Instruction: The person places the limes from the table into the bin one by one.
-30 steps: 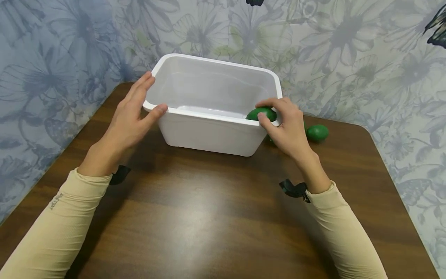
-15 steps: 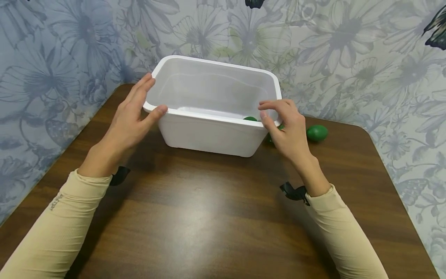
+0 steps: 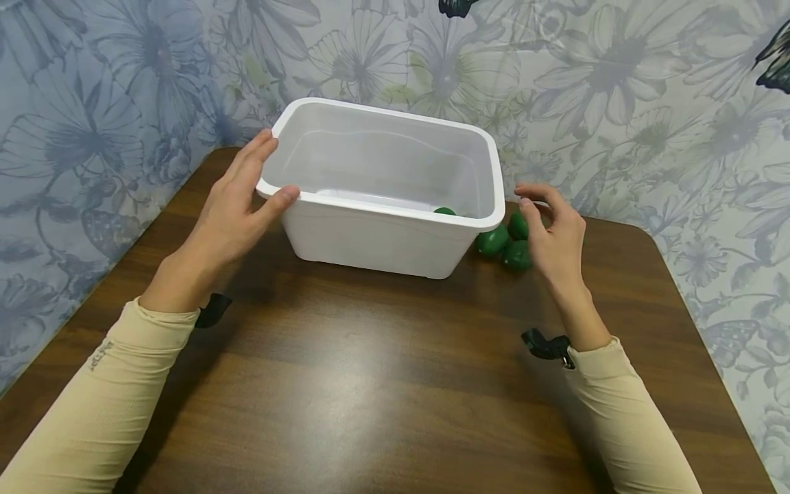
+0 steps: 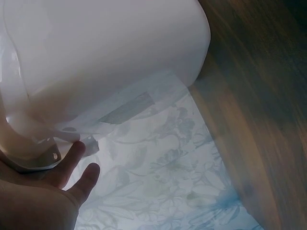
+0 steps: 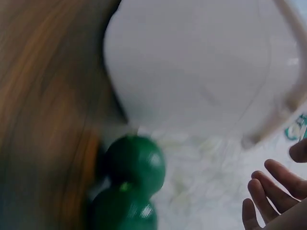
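Note:
A white plastic tub (image 3: pixel 370 237) stands on the table, with one green fruit (image 3: pixel 444 210) showing just above its front rim inside. My left hand (image 3: pixel 225 206) rests against the tub's left corner, thumb on the front rim and fingers fairly straight along the side. Beyond the tub's right end my right hand (image 3: pixel 558 240) hovers above several smooth green fruits, its fingers loosely bent around nothing. Among them are a left one (image 3: pixel 492 241), a front one (image 3: pixel 516 254) and a rear one (image 3: pixel 518 225). The right wrist view shows two close up, a nearer fruit (image 5: pixel 123 208) and a farther fruit (image 5: pixel 135 163).
The brown wooden table (image 3: pixel 345 384) stretches out in front of the tub. Behind it rises a wall (image 3: pixel 592 103) with a grey flower pattern, close to the tub's back and the table's far edge.
My right hand released a green fruit inside the tub, then lifted out over the rim and moved right above the other fruits. The left hand stayed at its corner.

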Demonstrator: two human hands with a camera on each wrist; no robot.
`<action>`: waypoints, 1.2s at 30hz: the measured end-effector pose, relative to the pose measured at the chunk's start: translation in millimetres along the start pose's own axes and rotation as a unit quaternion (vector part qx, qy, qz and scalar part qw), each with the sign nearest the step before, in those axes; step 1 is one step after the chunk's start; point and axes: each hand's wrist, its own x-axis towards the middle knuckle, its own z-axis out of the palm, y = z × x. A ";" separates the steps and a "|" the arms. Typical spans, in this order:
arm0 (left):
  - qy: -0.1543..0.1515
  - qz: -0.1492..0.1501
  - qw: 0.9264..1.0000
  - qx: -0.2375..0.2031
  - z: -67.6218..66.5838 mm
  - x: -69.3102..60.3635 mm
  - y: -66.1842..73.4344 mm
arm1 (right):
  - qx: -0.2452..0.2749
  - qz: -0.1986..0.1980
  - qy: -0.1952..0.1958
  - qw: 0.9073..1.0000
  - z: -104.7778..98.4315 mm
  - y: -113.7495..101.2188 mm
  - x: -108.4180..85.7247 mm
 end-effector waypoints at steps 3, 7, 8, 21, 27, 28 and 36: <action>-0.003 -0.004 1.000 -0.001 1.2 0.3 -0.1 | -0.005 0.052 -0.007 0.999 -9.4 25.3 3.8; -0.006 -0.006 1.000 -0.006 2.4 0.5 0.3 | 0.003 0.149 -0.025 0.988 -28.7 61.0 12.4; -0.006 -0.007 1.000 -0.006 2.5 0.4 0.4 | 0.004 0.170 -0.028 0.985 -34.0 70.1 14.8; 0.001 -0.001 1.000 0.000 1.9 1.2 0.9 | -0.081 0.246 -0.083 0.962 -70.6 121.2 14.4; 0.001 -0.001 1.000 -0.004 1.7 1.4 1.9 | -0.039 0.265 -0.141 0.953 -76.8 138.3 15.5; -0.001 0.000 1.000 -0.004 1.9 1.8 2.2 | -0.041 0.268 -0.150 0.951 -77.9 139.7 14.8; -0.006 -0.007 1.000 0.003 0.1 -0.1 1.4 | -0.129 0.237 -0.220 0.938 -77.0 143.6 8.8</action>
